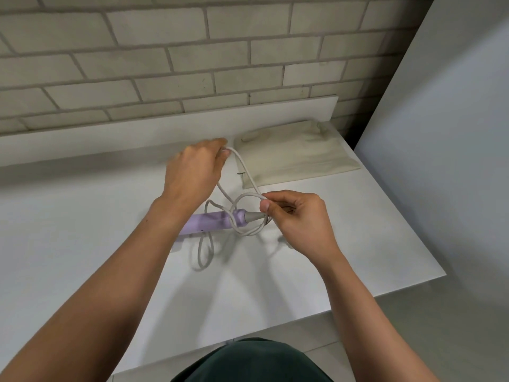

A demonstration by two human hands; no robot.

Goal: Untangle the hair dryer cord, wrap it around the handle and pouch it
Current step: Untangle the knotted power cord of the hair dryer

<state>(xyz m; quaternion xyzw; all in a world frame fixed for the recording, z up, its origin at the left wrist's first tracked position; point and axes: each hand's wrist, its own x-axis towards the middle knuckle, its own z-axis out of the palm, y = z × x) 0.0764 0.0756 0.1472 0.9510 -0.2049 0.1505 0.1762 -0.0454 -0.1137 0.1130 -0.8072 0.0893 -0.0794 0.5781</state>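
Left hand (194, 172) is up near the back of the white table (96, 216), fingers curled over, gripping one strand of the grey cord (249, 175); cord exits at its fingertips, just left of the pouch. That strand runs down and right to the right hand (298, 220), which pinches a cord loop between thumb and forefinger, other fingers curled in. Hair dryer (210, 220): only the lilac handle shows, lying roughly flat on the table between the two hands, grey strain relief end pointing at the right hand; the rest is hidden under the left forearm. Cord is not wrapped: loose crossing loops sit over and around the handle's cord end, and one long loop lies on the table on the near side of the handle. Plug not identifiable. Beige fabric pouch (297, 155) lies flat at the far right of the table, beyond the right hand, apart from the dryer; the raised strand passes in front of its left edge, contact can't be confirmed. Brick wall (192, 64) behind the table, plain white panel (440, 133) to the right.
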